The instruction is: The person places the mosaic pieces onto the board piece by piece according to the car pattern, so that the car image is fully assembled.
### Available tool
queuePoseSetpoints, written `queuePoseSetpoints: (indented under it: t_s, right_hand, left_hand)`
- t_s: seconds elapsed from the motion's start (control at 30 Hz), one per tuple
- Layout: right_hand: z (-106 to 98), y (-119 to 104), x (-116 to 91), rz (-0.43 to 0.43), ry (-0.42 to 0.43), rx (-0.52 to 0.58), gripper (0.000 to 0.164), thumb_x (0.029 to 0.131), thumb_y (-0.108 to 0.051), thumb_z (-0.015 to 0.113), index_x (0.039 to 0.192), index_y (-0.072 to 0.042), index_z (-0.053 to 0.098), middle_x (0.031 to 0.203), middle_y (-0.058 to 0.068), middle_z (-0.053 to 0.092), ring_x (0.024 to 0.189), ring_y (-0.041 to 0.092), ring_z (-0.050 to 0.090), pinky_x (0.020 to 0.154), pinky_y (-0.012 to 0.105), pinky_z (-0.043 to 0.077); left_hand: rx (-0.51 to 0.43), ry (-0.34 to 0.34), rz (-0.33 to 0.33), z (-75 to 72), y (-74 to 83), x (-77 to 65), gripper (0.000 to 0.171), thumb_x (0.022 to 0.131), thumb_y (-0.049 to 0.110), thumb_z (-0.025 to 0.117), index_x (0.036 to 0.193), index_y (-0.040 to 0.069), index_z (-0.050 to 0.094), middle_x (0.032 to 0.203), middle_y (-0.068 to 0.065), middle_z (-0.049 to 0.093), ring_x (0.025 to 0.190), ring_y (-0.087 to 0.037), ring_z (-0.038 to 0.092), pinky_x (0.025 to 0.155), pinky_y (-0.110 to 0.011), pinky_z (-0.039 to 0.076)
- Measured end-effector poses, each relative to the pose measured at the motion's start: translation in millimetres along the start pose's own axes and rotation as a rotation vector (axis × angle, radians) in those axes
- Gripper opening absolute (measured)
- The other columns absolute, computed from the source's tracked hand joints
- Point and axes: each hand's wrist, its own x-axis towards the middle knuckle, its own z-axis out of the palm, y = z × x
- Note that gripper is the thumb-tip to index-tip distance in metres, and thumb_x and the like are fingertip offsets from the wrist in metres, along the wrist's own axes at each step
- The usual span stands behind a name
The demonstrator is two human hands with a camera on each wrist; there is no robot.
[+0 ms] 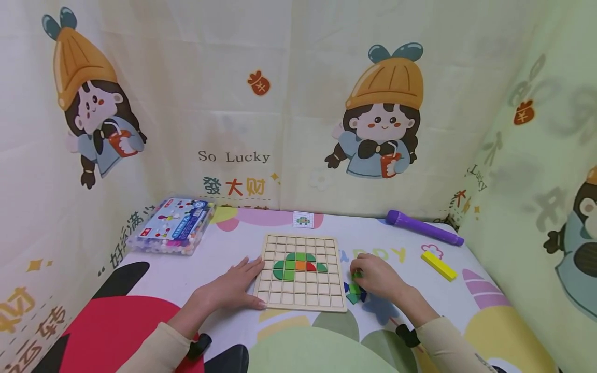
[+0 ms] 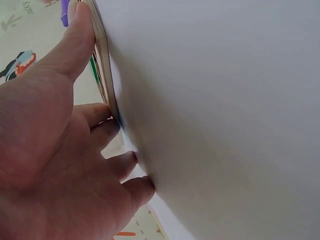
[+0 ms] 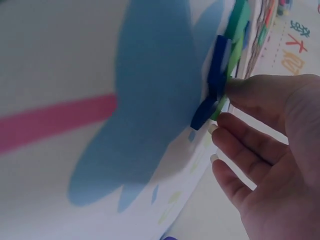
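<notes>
A square wooden grid board (image 1: 305, 295) lies flat on the table. Green, orange and red pieces (image 1: 300, 266) form a turtle-like shape in its middle cells. My left hand (image 1: 235, 284) rests against the board's left side, fingers spread and fairly straight, thumb at the near left corner; the left wrist view has the fingertips (image 2: 142, 187) along its edge. Right of the board, my right hand (image 1: 375, 274) bends over a small heap of green and dark blue pieces (image 1: 353, 295). Its thumb and index finger pinch a green piece (image 3: 220, 107), partly hidden, beside dark blue pieces (image 3: 217, 65).
A small pattern card (image 1: 303, 220) lies behind the board. At the back left is a clear plastic box (image 1: 172, 225) of colourful parts. A purple stick-like object (image 1: 424, 228) and a yellow bar (image 1: 438, 265) lie at the right. Printed curtains surround the table.
</notes>
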Motion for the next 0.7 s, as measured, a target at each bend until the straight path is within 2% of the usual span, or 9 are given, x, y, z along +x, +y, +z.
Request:
queuePoseSetpoints:
  t_s: [0.27,0.5,0.7]
  right_hand:
    - [2.3,1.9,1.0,0.025,-0.01,0.006,0.018,0.077,-0.005,0.071,0.089,-0.018,0.074,0.083,-0.01,0.06,0.074,0.007,0.048,0.07,0.027,0.049]
    - [5.4,0.8,1.1,0.05,-0.003,0.042,0.018,0.075,-0.008,0.075,0.089,-0.019,0.07,0.084,-0.008,0.058,0.076,0.009,0.047,0.071,0.028,0.046]
    - [6.7,-3.8,1.6,0.03,0.047,0.047,0.018,0.074,-0.009,0.075,0.087,-0.02,0.069,0.083,-0.008,0.055,0.075,0.009,0.045,0.066,0.023,0.041]
  left_hand:
    - [0.005,0.002,0.002,1.3,-1.7,1.4,0.105,0.075,0.057,0.079,0.157,0.012,0.03,0.166,-0.005,0.025,0.155,-0.038,0.012,0.122,-0.061,0.019]
    - [0.007,0.001,0.001,2.7,-3.0,2.4,0.105,0.075,0.057,0.079,0.157,0.012,0.03,0.166,-0.005,0.025,0.155,-0.038,0.012,0.122,-0.061,0.019]
    - [0.009,0.003,0.001,3.8,-3.8,2.8,0.106,0.075,0.058,0.079,0.157,0.012,0.03,0.166,-0.005,0.025,0.155,-0.038,0.012,0.122,-0.061,0.019]
